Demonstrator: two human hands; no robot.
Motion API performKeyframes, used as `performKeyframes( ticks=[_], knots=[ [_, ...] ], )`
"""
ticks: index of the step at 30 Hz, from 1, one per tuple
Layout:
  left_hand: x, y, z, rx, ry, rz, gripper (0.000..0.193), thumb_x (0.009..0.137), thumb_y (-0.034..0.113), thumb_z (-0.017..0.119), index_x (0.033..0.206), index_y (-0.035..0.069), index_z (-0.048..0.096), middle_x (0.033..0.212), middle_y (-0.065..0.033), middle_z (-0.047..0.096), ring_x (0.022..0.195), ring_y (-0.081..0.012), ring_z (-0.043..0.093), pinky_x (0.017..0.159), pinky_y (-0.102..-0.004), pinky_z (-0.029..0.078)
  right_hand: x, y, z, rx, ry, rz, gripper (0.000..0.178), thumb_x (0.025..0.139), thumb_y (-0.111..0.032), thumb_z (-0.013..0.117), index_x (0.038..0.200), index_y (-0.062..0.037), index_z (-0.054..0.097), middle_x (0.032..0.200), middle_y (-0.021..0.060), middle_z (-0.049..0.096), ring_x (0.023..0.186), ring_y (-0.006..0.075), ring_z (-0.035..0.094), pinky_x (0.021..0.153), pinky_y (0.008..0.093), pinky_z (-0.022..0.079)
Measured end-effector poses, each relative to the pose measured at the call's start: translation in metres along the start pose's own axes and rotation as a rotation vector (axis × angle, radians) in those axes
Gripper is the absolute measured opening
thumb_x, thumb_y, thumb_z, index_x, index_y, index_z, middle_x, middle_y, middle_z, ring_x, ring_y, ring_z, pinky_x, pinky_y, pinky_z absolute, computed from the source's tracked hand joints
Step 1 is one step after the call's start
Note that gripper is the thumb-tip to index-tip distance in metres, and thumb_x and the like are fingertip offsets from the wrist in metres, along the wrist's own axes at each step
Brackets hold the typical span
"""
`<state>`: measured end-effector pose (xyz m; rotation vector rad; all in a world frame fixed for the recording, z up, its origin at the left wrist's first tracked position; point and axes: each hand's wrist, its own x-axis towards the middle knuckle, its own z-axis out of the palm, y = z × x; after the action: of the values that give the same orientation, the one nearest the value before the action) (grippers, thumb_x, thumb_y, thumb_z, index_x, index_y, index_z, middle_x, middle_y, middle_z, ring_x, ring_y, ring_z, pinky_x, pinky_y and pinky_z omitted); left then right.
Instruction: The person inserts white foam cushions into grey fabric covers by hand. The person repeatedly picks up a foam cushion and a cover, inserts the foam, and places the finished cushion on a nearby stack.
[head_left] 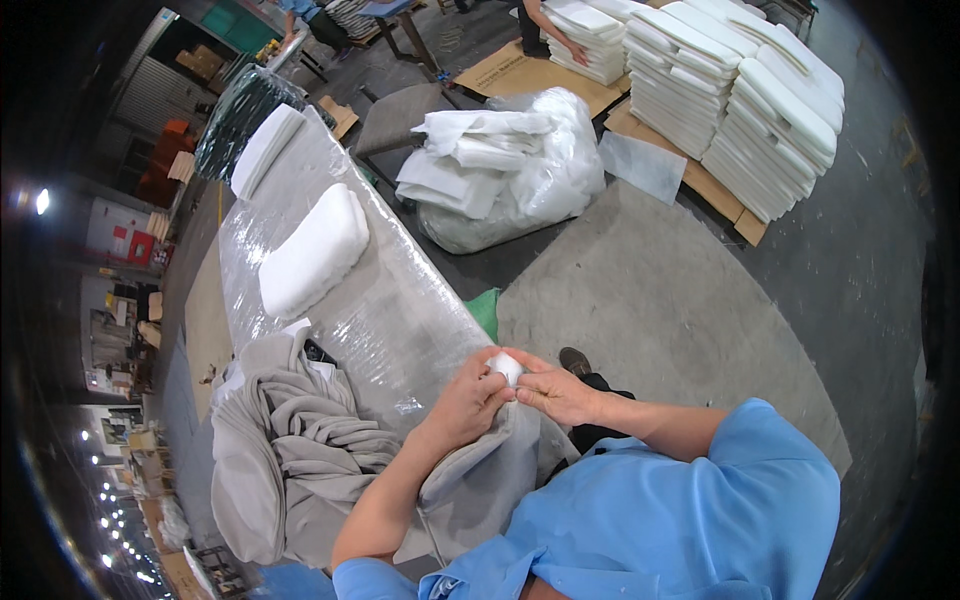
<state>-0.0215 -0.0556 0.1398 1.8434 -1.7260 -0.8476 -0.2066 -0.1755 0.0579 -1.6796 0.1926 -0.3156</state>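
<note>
My left hand (466, 402) and my right hand (558, 392) meet at the near edge of the plastic-covered table. Both have their fingers closed in a pinch at the top of a grey fabric cover (500, 455), which hangs down toward my body. A small bulge of white padding (507, 367) shows between the hands, at the cover's opening. Exactly how the fingertips grip the cloth is partly hidden. Left of my left forearm, a heap of grey fabric covers (310, 430) lies folded and rumpled. Farther along the table rests a white padding cushion (318, 250).
Clear plastic film wraps the table (400, 310). A folded white pad (267, 150) lies at its far end. Beyond the table stand a grey chair (400, 118) and a plastic bag of white sheets (560, 165). Tall stacks of white foam pads (770, 130) rest on cardboard; another person's hand (577, 52) is beside them.
</note>
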Motion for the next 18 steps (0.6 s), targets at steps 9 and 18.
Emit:
performKeyframes(
  ticks=[9, 18],
  knots=[
    [0.034, -0.035, -0.001, -0.117, 0.157, -0.303, 0.015, 0.103, 0.015, 0.061, 0.098, 0.003, 0.067, 0.085, -0.0077, 0.067, 0.075, -0.0240, 0.061, 0.074, -0.0351, 0.051, 0.027, 0.009, 0.016, 0.055, 0.131, 0.078, 0.027, 0.105, -0.022, 0.059, 0.097, 0.0025, 0.068, 0.115, 0.0156, 0.072, 0.109, 0.0330, 0.067, 0.097, 0.0413, 0.052],
    [-0.016, -0.052, -0.001, -0.914, 0.221, -0.330, 0.009, 0.101, 0.012, 0.066, 0.106, 0.005, 0.067, 0.105, -0.0026, 0.063, 0.088, -0.0090, 0.056, 0.076, -0.0254, 0.046, 0.018, -0.004, 0.013, 0.056, 0.095, 0.088, 0.016, 0.099, -0.018, 0.068, 0.093, -0.0037, 0.070, 0.148, 0.0198, 0.051, 0.125, 0.0288, 0.059, 0.104, 0.0387, 0.047]
  ],
)
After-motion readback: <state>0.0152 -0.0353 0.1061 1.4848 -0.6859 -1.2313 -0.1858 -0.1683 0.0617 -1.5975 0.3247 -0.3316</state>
